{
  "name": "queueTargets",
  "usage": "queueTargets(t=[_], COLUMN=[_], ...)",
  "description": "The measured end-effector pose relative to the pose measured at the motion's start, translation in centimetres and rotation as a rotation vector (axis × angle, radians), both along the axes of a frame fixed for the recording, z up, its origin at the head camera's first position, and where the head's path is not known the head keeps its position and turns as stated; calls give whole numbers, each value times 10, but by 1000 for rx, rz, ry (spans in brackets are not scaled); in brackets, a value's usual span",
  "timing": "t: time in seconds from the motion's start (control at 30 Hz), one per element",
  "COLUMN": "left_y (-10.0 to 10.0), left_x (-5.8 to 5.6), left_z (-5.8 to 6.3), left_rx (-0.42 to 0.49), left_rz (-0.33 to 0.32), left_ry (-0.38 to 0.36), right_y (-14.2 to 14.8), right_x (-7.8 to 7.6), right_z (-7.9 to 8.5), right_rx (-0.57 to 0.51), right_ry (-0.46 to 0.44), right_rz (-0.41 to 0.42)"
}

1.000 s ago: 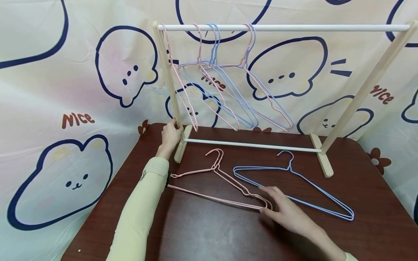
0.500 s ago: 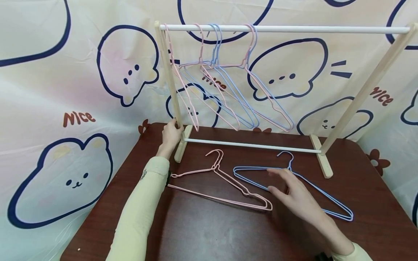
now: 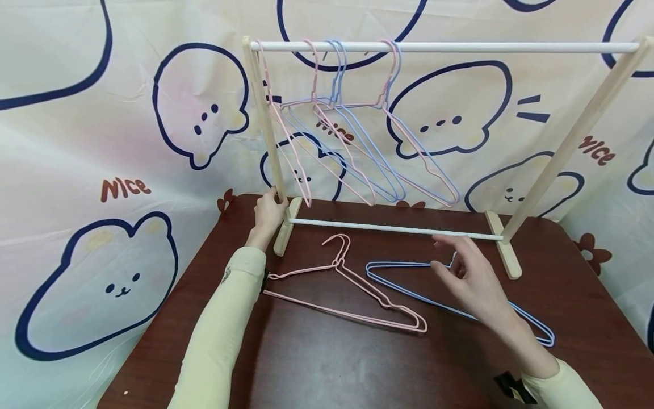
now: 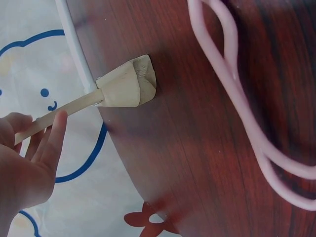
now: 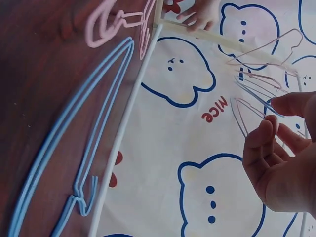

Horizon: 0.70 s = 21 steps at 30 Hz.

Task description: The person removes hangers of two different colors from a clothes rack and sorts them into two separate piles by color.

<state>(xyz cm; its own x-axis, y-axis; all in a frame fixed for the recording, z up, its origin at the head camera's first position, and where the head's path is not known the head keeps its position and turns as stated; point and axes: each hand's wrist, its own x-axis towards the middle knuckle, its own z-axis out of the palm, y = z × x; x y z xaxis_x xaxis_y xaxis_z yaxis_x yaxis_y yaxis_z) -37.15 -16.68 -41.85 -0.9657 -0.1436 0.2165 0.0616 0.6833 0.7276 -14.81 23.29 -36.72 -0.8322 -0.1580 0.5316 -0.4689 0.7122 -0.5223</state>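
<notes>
My left hand (image 3: pixel 268 216) grips the rack's left wooden post (image 3: pixel 264 125) low down; in the left wrist view the thumb and fingers lie on either side of the post (image 4: pixel 74 106). My right hand (image 3: pixel 470 278) is raised over the blue hangers (image 3: pixel 393 263), fingers loosely bent, thumb apart, holding nothing. It covers part of their hook in the head view; the right wrist view shows that hook (image 5: pixel 83 202). Two pink hangers (image 3: pixel 343 312) lie stacked on the table to the left, their left end hidden by my left sleeve.
Several pink and blue hangers (image 3: pixel 357 136) hang at the left part of the rack's white top rail (image 3: pixel 490 47). A lower white bar (image 3: pixel 368 226) joins the wooden feet at the back of the brown table (image 3: pixel 327 369). A printed cloth (image 3: pixel 138 142) hangs behind.
My right hand has left the right end of the pink hangers and moved right and up over the blue ones. The left hand keeps its grip on the post.
</notes>
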Motion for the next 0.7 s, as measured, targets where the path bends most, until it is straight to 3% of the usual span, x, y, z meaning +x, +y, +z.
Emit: queueTargets(t=[0.27,0.7], left_y=[1,1], left_x=[-1,1], left_z=[4,-1], left_rx=[-10,-1], left_rz=[9,3], left_ry=[18,0], right_y=[0,12], right_x=[-8,-31], right_z=[10,22], right_rx=[-30,89], right_ry=[130,362], right_rz=[-25,-158])
